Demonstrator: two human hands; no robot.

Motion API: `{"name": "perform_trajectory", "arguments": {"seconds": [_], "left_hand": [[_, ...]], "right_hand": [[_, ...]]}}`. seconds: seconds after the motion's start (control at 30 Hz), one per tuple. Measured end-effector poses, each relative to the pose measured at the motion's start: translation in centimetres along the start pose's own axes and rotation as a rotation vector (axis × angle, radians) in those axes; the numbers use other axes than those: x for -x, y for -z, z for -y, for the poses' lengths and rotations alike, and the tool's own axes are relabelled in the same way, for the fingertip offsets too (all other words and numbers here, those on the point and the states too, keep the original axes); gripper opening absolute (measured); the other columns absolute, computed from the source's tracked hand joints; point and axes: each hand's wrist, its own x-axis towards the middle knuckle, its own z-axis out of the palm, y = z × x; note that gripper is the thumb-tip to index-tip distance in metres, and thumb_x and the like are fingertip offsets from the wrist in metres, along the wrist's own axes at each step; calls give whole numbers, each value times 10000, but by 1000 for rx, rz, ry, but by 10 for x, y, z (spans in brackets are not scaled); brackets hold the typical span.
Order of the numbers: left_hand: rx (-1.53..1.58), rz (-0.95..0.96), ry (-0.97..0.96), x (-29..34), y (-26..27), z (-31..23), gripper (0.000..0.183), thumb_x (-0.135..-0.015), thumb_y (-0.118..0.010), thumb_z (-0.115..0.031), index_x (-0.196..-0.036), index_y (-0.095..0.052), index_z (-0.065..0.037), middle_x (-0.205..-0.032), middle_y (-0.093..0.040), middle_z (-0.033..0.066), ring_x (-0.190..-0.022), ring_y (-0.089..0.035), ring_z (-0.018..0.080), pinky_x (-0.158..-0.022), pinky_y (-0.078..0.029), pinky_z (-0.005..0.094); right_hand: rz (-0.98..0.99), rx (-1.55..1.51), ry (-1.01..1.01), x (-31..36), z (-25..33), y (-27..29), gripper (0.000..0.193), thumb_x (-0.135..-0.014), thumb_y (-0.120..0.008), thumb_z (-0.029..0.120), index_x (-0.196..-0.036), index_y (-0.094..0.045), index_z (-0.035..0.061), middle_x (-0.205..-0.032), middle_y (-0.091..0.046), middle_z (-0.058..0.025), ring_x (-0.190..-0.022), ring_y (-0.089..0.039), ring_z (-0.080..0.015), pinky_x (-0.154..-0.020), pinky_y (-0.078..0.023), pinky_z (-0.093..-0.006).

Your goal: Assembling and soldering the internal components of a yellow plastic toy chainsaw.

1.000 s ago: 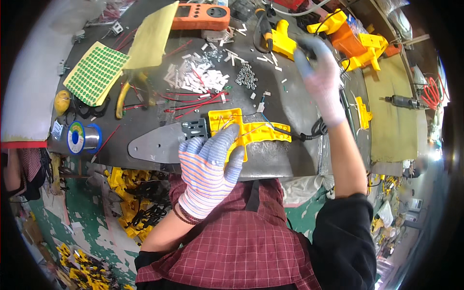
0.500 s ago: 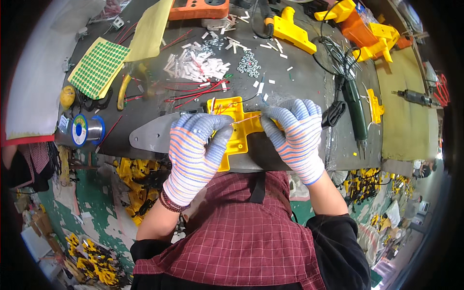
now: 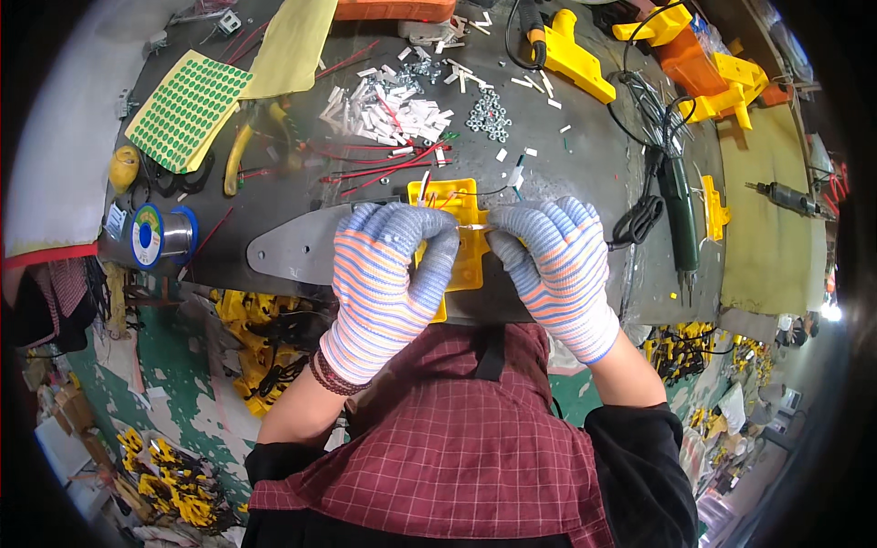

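in the head view, the yellow plastic housing (image 3: 454,239) lies flat on the grey metal plate (image 3: 297,249) at the near edge of the dark table (image 3: 585,164), right in front of my chest, and i judge the work on it to be mid-way: thin red wires (image 3: 435,190) already run into its far end, but i am pinching a small thin silvery piece (image 3: 473,226) just above it that is not seated yet, and the heap of white sleeves (image 3: 388,111), the loose red leads (image 3: 375,169) and the little pile of nuts (image 3: 489,116) farther back lie unused. my left hand (image 3: 388,274), in a striped knit glove, rests over the left half of the housing with the fingers curled down and the grip narrow, thumb and forefinger closed on the left end of that silvery piece. my right hand (image 3: 553,265), gloved the same, comes in from the right with the wrist bent inward, its grip also narrow, fingertips closed on the other end, so the two hands almost touch over the middle of the housing. the green-handled soldering iron (image 3: 679,205) lies well to my right, the solder spool (image 3: 155,236) well to my left, neither one touched.
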Motion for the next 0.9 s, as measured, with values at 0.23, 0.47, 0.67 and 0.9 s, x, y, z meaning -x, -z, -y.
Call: {"name": "perform_trajectory", "arguments": {"seconds": [0.23, 0.47, 0.67, 0.9], "left_hand": [[-13, 14, -30, -2, 1, 1, 109, -795, -712, -79, -891, -664, -57, -838, -655, 105, -774, -602, 297, -710, -467, 390], [-12, 31, -75, -3, 0, 3, 119, -789, -715, -82, -897, -667, -65, -849, -667, 86, -797, -608, 293, -747, -461, 394], [-38, 43, -69, -1, 1, 3, 120, -790, -717, -87, -899, -671, -63, -858, -671, 84, -809, -609, 289, -745, -461, 393], [-13, 60, -88, -3, 2, 3, 132, -792, -709, -84, -916, -669, -58, -865, -669, 96, -807, -602, 301, -753, -464, 403]], "right_hand": [[94, -380, -214, -3, 4, 10, 143, -819, -694, 118, -941, -655, 54, -809, -638, -145, -747, -639, -367, -637, -511, -418], [135, -348, -144, -10, 0, 12, 107, -827, -683, 133, -880, -660, 43, -809, -646, -151, -742, -642, -370, -638, -513, -419], [165, -217, -36, -17, 0, 12, 142, -807, -700, 188, -900, -674, 83, -782, -626, -118, -705, -607, -347, -615, -489, -414], [84, -145, 80, -18, -5, 3, 166, -781, -711, 240, -902, -679, 130, -790, -619, -91, -704, -567, -314, -627, -453, -404]]}}
